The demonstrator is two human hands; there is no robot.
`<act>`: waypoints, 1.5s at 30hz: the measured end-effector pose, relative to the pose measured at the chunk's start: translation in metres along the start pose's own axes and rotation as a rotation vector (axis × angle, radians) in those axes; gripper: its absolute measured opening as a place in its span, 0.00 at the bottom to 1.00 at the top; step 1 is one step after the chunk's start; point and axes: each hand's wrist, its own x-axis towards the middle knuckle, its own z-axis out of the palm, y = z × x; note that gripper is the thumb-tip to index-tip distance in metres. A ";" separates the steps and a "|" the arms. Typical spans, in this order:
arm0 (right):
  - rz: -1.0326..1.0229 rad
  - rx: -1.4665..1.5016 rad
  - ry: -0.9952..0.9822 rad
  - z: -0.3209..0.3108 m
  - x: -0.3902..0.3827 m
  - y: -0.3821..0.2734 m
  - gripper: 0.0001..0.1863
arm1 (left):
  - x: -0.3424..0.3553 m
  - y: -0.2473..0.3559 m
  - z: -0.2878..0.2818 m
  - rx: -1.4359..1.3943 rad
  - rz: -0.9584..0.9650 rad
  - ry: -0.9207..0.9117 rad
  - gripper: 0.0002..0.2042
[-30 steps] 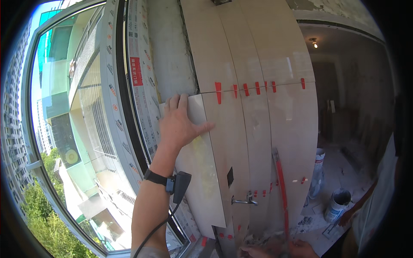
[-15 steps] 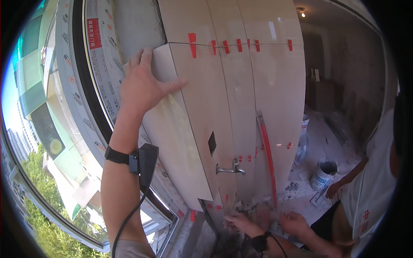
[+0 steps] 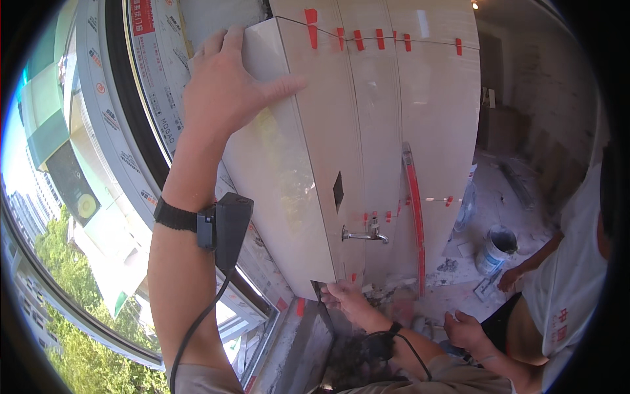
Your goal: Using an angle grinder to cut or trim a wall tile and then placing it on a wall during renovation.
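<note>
My left hand [image 3: 226,82] spans the upper part of a tall, narrow pale wall tile [image 3: 275,164] at the corner beside the window. Its thumb lies on the adjoining front face, while the spread fingers reach around the tile's window-side edge. Low down, my right hand [image 3: 344,299] is at the bottom corner of the tiling, fingers curled beside a small dark cutout [image 3: 317,289]; whatever they pinch is hidden. Above that hand, a chrome tap [image 3: 367,235] juts from the front tiles [image 3: 380,131]. Red wedges [image 3: 359,40] sit in the tile joints.
A red straight bar [image 3: 415,220] leans against the tiles. At right, a co-worker in a white shirt [image 3: 564,289] crouches close, one hand [image 3: 466,330] near my right forearm. A bucket [image 3: 495,249] and a trowel [image 3: 487,287] are on the floor. The window frame [image 3: 121,131] borders my left arm.
The view has shifted, so the wall appears higher. My right hand has moved up and left, closer to the tile's bottom corner. My left hand keeps its place on the tile.
</note>
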 end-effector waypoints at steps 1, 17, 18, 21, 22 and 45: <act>-0.013 0.014 0.029 0.002 0.002 -0.002 0.18 | 0.000 0.000 0.000 0.004 -0.025 -0.034 0.57; -0.026 0.079 0.078 -0.004 0.005 0.012 0.14 | -0.004 0.016 -0.012 0.008 -0.138 -0.119 0.55; -0.037 0.084 0.063 -0.006 0.008 0.012 0.14 | -0.002 0.014 -0.012 0.007 -0.140 -0.106 0.55; -0.042 0.071 0.081 0.002 0.003 0.005 0.15 | -0.003 0.014 -0.014 0.001 -0.151 -0.121 0.55; -0.052 0.075 0.097 0.003 0.000 0.003 0.15 | -0.002 0.015 -0.016 -0.006 -0.150 -0.131 0.55; 0.058 0.108 0.085 0.016 -0.011 0.000 0.18 | 0.019 -0.021 0.000 -0.027 0.075 0.064 0.50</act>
